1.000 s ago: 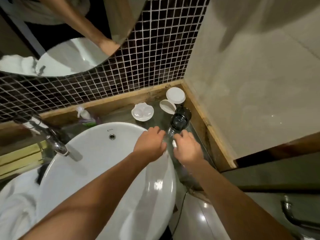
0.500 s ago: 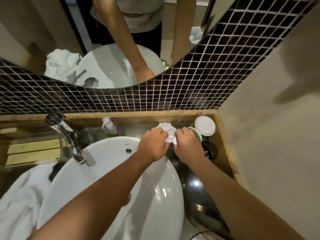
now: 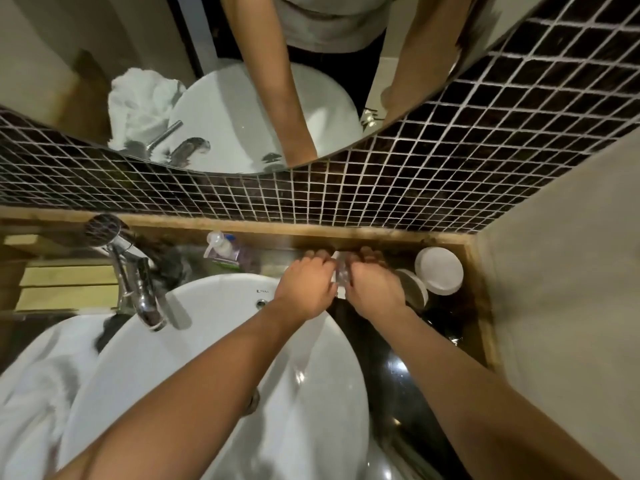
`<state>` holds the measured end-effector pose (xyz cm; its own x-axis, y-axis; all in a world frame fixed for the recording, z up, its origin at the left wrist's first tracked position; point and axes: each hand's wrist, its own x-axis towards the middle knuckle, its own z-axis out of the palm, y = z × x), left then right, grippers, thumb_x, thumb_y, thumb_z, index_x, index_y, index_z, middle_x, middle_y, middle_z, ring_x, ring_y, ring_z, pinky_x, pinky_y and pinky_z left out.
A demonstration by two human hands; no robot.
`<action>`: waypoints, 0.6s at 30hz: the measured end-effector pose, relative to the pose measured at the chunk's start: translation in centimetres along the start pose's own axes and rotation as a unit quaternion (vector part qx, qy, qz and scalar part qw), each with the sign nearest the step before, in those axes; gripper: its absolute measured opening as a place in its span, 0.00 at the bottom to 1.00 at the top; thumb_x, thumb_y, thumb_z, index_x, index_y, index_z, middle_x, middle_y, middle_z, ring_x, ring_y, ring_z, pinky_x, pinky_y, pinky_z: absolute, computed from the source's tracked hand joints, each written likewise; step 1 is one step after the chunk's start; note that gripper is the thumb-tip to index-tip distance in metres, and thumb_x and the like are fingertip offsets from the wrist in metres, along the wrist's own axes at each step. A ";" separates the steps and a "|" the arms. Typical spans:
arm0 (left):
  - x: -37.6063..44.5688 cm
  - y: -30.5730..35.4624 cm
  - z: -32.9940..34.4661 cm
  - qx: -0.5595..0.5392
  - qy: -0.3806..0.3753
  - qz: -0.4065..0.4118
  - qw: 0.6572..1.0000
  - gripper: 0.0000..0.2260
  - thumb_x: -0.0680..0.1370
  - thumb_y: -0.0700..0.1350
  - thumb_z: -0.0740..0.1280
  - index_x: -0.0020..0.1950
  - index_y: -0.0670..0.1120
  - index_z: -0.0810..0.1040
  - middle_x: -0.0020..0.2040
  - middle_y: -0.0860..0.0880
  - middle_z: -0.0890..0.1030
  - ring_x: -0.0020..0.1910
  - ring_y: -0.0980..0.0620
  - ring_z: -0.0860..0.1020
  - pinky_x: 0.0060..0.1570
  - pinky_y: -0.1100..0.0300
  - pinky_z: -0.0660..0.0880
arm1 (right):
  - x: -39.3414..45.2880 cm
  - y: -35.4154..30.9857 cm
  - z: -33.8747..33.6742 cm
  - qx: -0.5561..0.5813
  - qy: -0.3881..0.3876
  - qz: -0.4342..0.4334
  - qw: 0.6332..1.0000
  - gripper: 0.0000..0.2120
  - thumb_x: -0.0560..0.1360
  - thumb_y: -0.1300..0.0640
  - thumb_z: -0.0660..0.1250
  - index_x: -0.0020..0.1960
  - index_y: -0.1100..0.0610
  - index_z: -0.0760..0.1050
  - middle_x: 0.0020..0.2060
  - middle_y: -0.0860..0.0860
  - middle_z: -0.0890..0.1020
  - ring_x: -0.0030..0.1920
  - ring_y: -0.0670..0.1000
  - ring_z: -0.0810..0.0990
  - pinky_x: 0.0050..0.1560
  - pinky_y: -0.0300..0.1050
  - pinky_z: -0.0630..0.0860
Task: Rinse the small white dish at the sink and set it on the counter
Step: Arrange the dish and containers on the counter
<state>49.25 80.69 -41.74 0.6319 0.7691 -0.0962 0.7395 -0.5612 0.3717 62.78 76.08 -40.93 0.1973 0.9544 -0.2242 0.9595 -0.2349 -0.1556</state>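
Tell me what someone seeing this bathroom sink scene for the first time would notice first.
Two bare hands, the left hand and right hand, meet over the dark counter behind the big white oval basin, closed around a small white dish that is mostly hidden. The shiny chrome tap stands at the basin's left, with no water seen running. Above the dark mosaic tile wall, a curved mirror reflects the arms and basin.

A single head-worn wide-angle camera looks steeply down and forward from just above the white basin (image 3: pixel 221 358), close enough that both forearms fill the lower frame. It faces the black mosaic tile wall (image 3: pixel 415 188) and the mirror (image 3: pixel 242 81), with the faucet (image 3: pixel 138 289) at left.
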 end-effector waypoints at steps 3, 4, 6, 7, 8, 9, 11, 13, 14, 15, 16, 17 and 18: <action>0.2 0.2 0.1 0.011 -0.005 -0.005 1.000 0.14 0.77 0.50 0.65 0.61 0.50 0.76 0.61 0.49 0.76 0.59 0.48 0.73 0.57 0.52 0.72 | 0.1 0.1 -0.1 -0.007 -0.004 0.011 1.000 0.20 0.75 0.54 0.72 0.65 0.45 0.74 0.62 0.49 0.78 0.66 0.55 0.75 0.59 0.54 0.77; 0.3 0.3 0.2 0.016 -0.004 -0.005 1.000 0.14 0.76 0.49 0.65 0.61 0.49 0.76 0.61 0.49 0.76 0.60 0.48 0.73 0.57 0.52 0.72 | 0.1 0.1 -0.1 -0.006 -0.003 0.011 1.000 0.20 0.75 0.54 0.72 0.65 0.46 0.74 0.63 0.50 0.78 0.66 0.56 0.75 0.59 0.54 0.77; 0.5 0.5 0.2 0.022 -0.003 -0.003 1.000 0.15 0.76 0.49 0.66 0.62 0.49 0.75 0.62 0.48 0.75 0.61 0.48 0.72 0.58 0.52 0.71 | -0.1 0.3 -0.2 -0.002 -0.001 0.011 1.000 0.19 0.75 0.54 0.71 0.65 0.47 0.74 0.63 0.51 0.77 0.66 0.56 0.75 0.58 0.54 0.78; 0.6 0.6 0.2 0.026 -0.002 -0.002 1.000 0.16 0.76 0.49 0.66 0.63 0.49 0.75 0.63 0.48 0.75 0.61 0.47 0.72 0.59 0.52 0.71 | -0.2 0.3 -0.3 0.003 0.002 0.015 1.000 0.19 0.76 0.53 0.70 0.66 0.47 0.73 0.63 0.51 0.77 0.65 0.56 0.75 0.58 0.54 0.79; 0.7 0.7 0.2 0.031 -0.002 0.000 1.000 0.17 0.75 0.49 0.67 0.63 0.49 0.74 0.63 0.48 0.75 0.62 0.47 0.72 0.59 0.52 0.71 | -0.3 0.4 -0.4 0.006 0.005 0.021 1.000 0.19 0.76 0.53 0.70 0.66 0.47 0.73 0.63 0.51 0.77 0.65 0.56 0.75 0.58 0.54 0.79; 0.8 0.8 0.1 0.036 -0.002 0.002 0.999 0.17 0.75 0.48 0.67 0.64 0.49 0.74 0.63 0.48 0.75 0.62 0.47 0.72 0.59 0.52 0.71 | -0.4 0.5 -0.5 0.008 0.006 0.028 1.000 0.19 0.76 0.53 0.70 0.66 0.47 0.73 0.63 0.51 0.77 0.65 0.56 0.75 0.57 0.54 0.79; 0.9 1.0 0.2 0.041 -0.005 0.000 0.999 0.18 0.75 0.48 0.67 0.64 0.49 0.73 0.63 0.48 0.75 0.62 0.46 0.71 0.59 0.51 0.71 | -0.4 0.6 -0.5 0.012 0.001 0.045 0.999 0.20 0.75 0.54 0.70 0.66 0.48 0.72 0.62 0.51 0.77 0.63 0.56 0.76 0.57 0.54 0.80; 1.0 0.9 0.2 0.045 -0.010 -0.010 0.999 0.19 0.75 0.47 0.67 0.66 0.48 0.72 0.64 0.47 0.75 0.63 0.46 0.70 0.61 0.51 0.69 | -0.5 0.6 -0.5 0.021 -0.011 0.064 0.998 0.21 0.76 0.55 0.71 0.67 0.49 0.72 0.62 0.52 0.77 0.62 0.56 0.77 0.58 0.54 0.80; 1.1 0.8 0.3 0.047 -0.013 -0.016 0.999 0.20 0.76 0.47 0.67 0.67 0.48 0.71 0.65 0.47 0.74 0.64 0.46 0.70 0.62 0.51 0.68 | -0.5 0.6 -0.5 0.027 -0.018 0.073 0.997 0.22 0.76 0.56 0.71 0.67 0.49 0.71 0.63 0.52 0.77 0.62 0.57 0.77 0.58 0.54 0.79; 1.1 0.8 0.3 0.047 -0.016 -0.020 0.999 0.21 0.76 0.47 0.67 0.68 0.48 0.71 0.65 0.47 0.74 0.65 0.45 0.69 0.63 0.51 0.68 | -0.5 0.7 -0.4 0.036 -0.024 0.079 0.996 0.23 0.75 0.57 0.71 0.68 0.49 0.71 0.63 0.52 0.77 0.63 0.57 0.78 0.59 0.54 0.79; 1.0 0.7 0.4 0.048 -0.018 -0.022 0.998 0.21 0.76 0.47 0.67 0.69 0.48 0.70 0.65 0.47 0.73 0.65 0.45 0.69 0.63 0.51 0.68 | -0.5 0.7 -0.3 0.047 -0.028 0.083 0.995 0.24 0.75 0.58 0.71 0.70 0.49 0.70 0.64 0.53 0.77 0.63 0.57 0.78 0.60 0.55 0.79; 1.0 0.7 0.4 0.048 -0.019 -0.023 0.998 0.21 0.76 0.47 0.67 0.69 0.48 0.70 0.65 0.46 0.73 0.65 0.45 0.69 0.63 0.51 0.68 | -0.6 0.8 -0.2 0.058 -0.029 0.086 0.994 0.26 0.75 0.58 0.71 0.71 0.49 0.69 0.65 0.53 0.77 0.64 0.57 0.78 0.61 0.55 0.79; 0.9 0.7 0.3 0.050 -0.020 -0.023 0.998 0.22 0.76 0.47 0.66 0.70 0.48 0.69 0.65 0.46 0.73 0.65 0.45 0.69 0.62 0.52 0.68 | -0.7 0.8 -0.2 0.067 -0.027 0.089 0.993 0.26 0.75 0.59 0.71 0.71 0.49 0.69 0.65 0.53 0.77 0.64 0.57 0.78 0.61 0.54 0.78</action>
<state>50.46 80.91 -41.88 0.6039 0.7830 -0.1489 0.7863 -0.5546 0.2723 63.43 75.30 -40.71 0.3468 0.8849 -0.3109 0.8740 -0.4252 -0.2351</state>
